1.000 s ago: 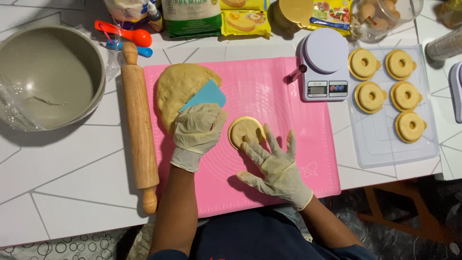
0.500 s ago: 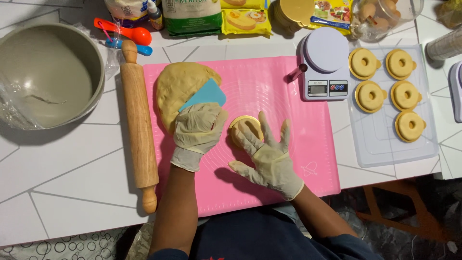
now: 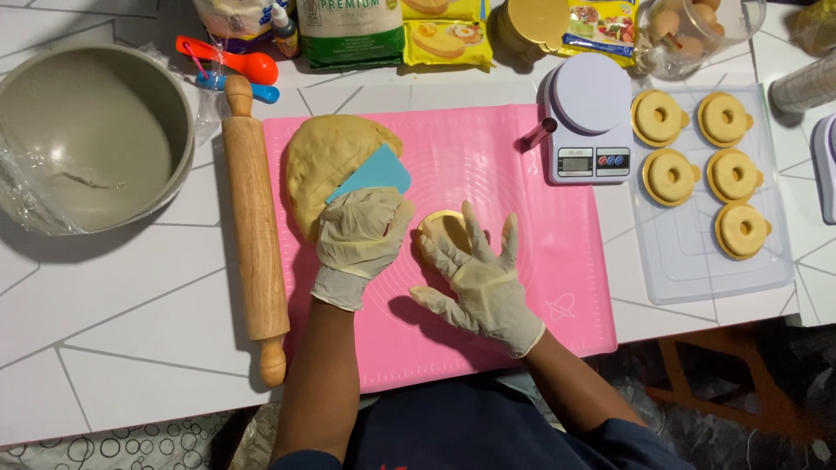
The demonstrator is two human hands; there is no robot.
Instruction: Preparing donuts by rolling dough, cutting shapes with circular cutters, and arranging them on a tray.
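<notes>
My left hand [image 3: 359, 237], in a pale glove, grips a light blue plastic scraper [image 3: 374, 174] that rests against a big lump of yellow dough [image 3: 322, 165] on the pink mat [image 3: 522, 218]. My right hand [image 3: 475, 278], also gloved, lies flat with fingers spread on a small round piece of dough [image 3: 438, 228] in the middle of the mat, partly covering it.
A wooden rolling pin [image 3: 254, 226] lies along the mat's left edge, a grey bowl [image 3: 87, 130] beyond it. A digital scale [image 3: 588, 122] stands at the mat's right. A clear tray [image 3: 697, 252] holds several ring-shaped dough pieces. Packets and measuring spoons [image 3: 231, 65] line the back.
My right hand has slid left and further over the small dough round, from beside it to on top of it. My left hand has stayed put.
</notes>
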